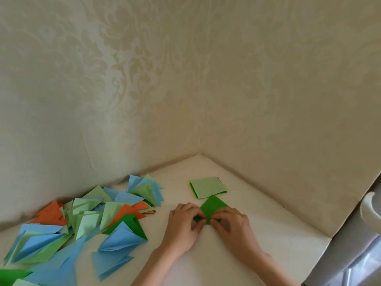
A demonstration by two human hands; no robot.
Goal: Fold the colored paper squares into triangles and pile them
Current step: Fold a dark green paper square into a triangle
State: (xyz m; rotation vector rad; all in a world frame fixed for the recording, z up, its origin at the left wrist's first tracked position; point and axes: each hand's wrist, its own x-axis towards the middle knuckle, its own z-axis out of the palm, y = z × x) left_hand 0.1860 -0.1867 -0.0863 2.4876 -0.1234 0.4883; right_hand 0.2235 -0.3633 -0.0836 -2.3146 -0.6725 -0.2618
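Observation:
A dark green paper square (213, 207) lies on the white table, partly folded, its upper point towards the wall corner. My left hand (183, 223) pinches its lower left part and my right hand (231, 226) presses its lower right part; my fingers hide the bottom of the sheet. Just behind it lies a small stack of unfolded light green squares (208, 186). A loose pile of folded triangles (82, 221) in blue, light green, orange and dark green spreads over the left side of the table.
The table (268, 234) sits in a corner between two beige patterned walls. Its right edge drops off diagonally, with a white curved object (369, 207) and a grey shiny surface (354, 261) beyond it.

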